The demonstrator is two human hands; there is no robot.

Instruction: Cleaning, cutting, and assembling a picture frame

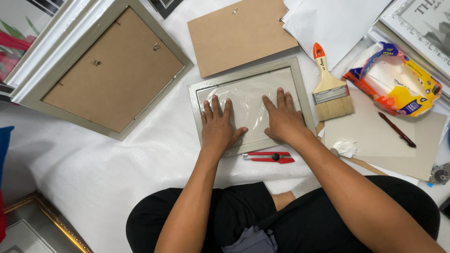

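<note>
Both hands lie flat and open, grasping nothing: the left hand [216, 125] and the right hand [282, 119] press side by side on a clear plastic sheet [248, 100] stretched inside a small silver picture frame [300, 84], which lies face-down on the white foam sheet [117, 178] just in front of the person's crossed legs.

The plastic looks wrinkled under the palms. If the two hands push unevenly, I'd expect a crease or an air pocket to get trapped, or the sheet to slide askew against the frame's inner edge. Leaning too hard could crack whatever glass sits beneath, though I cannot tell whether there is any.

A red utility knife [268, 157] rests just near of the frame, close to the right wrist; its blade state is too small to judge, but a forearm dragged back could catch it.

To the right, a paintbrush with an orange handle [328, 89] lies just beside the frame, and loose bristles or dust could get under the film. The brown backing board [239, 35] waits on the far side, and a larger frame [108, 70] sits to the left, well apart.
</note>
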